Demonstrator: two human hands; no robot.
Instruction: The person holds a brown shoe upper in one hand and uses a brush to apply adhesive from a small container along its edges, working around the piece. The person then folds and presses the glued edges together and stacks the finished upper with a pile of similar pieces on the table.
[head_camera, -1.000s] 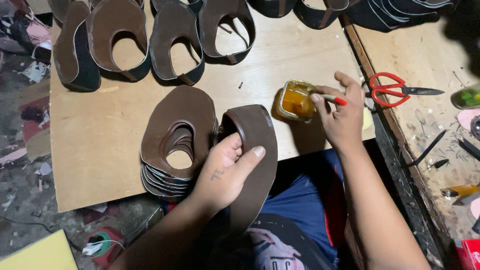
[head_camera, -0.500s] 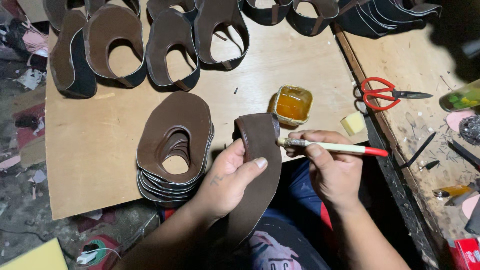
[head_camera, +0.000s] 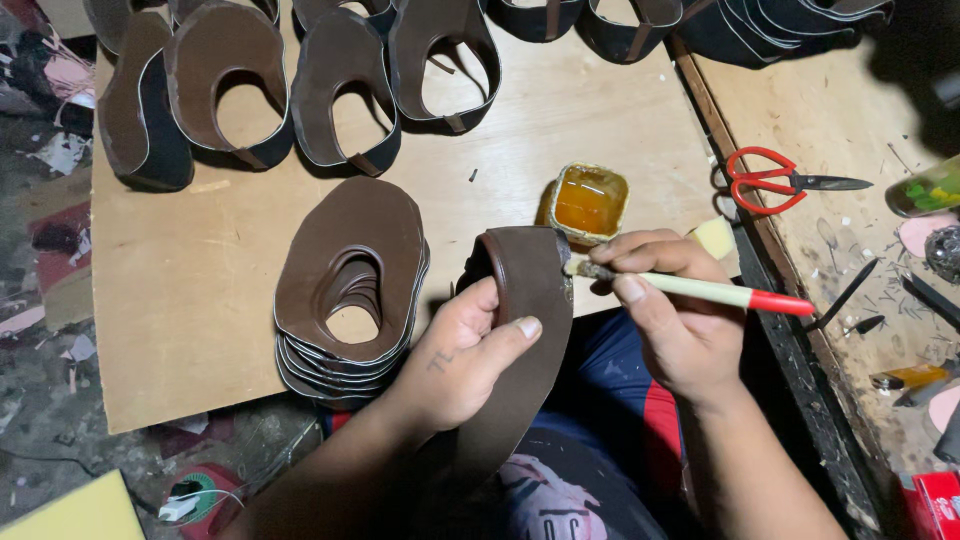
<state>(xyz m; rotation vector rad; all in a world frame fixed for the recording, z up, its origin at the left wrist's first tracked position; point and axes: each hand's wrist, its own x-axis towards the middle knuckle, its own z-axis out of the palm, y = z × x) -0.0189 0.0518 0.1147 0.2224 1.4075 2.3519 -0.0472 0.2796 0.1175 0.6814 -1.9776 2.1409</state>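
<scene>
While gripping a brown leather strip (head_camera: 525, 330) in the left hand (head_camera: 460, 360), brushing its top edge with a glue brush (head_camera: 690, 288) pinched in the right hand (head_camera: 670, 320), over the bench (head_camera: 200, 300) edge, beside the glue tin (head_camera: 588, 203)

plywood board (head_camera: 200, 290) | brown leather pieces (head_camera: 350, 270) | glue pot (head_camera: 590, 202) | red scissors (head_camera: 765, 181)

Glue pot (head_camera: 590, 203) behind leather strip (head_camera: 525, 300)

bare forearms, no sleeves; small dark tattoo on left hand (head_camera: 455, 365); blue-and-red shorts, printed dark shirt.
</scene>
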